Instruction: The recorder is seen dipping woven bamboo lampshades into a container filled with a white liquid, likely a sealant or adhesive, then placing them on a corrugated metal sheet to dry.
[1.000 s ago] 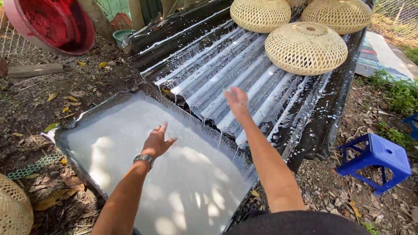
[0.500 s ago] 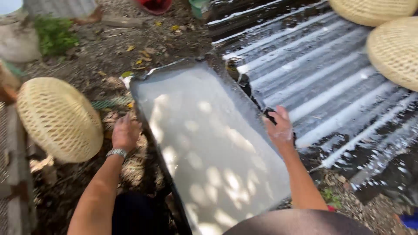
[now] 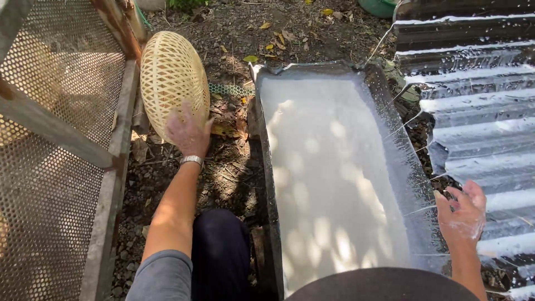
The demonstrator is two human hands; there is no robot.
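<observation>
My left hand (image 3: 188,132) rests on the lower edge of a woven bamboo basket (image 3: 170,78) that leans upside down on the dirt beside a mesh frame; a metal watch is on that wrist. Whether the fingers grip the weave is unclear. My right hand (image 3: 463,212) hangs with fingers spread and coated in white liquid, just right of a dark metal tray (image 3: 266,167) filled with white liquid. Thin white strings stretch from the tray's right rim toward that hand. My dark-trousered knee (image 3: 220,251) is between the tray and my left arm.
A wood-framed metal mesh rack (image 3: 50,145) fills the left side. Corrugated dark sheeting (image 3: 479,106) streaked with white lies to the right. Dry leaves and a green net scrap litter the dirt behind the tray; a green tub edge (image 3: 379,6) shows at the top.
The view has swung left. My left hand went from over the tray to the dirt and now onto the basket. My right hand drew back from the sheeting to the tray's right rim.
</observation>
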